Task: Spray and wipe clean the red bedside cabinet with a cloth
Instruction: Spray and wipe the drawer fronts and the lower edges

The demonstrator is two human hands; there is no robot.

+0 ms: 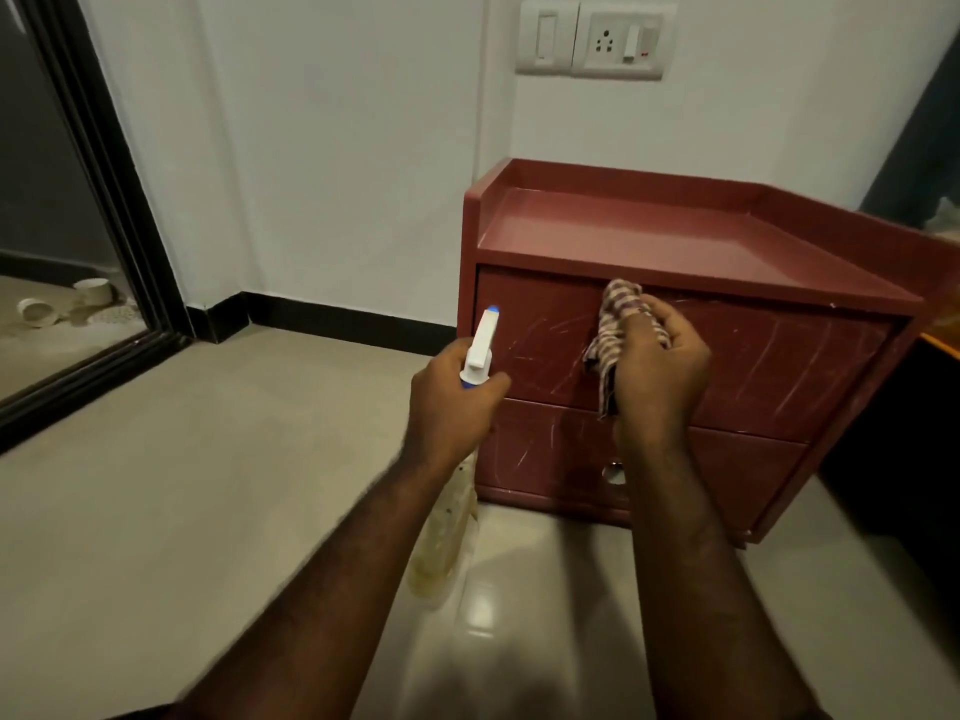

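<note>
Bottle [480, 350] of yellowish liquid [434, 566] in left hand [451, 405].

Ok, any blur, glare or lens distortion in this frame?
Head view: dim, warm light; the red cabinet front and its scratches are sharp; the spray bottle body below the left hand is smeared; a glare patch sits on the glossy floor; the black frame at left leans steeply, likely lens distortion.

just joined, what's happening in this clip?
A person is cleaning a red bedside cabinet on the floor. The left hand grips a spray bottle with its nozzle pointed toward the cabinet. The right hand holds a checked cloth against the upper drawer front, which shows pale streaks and scratches.
</note>
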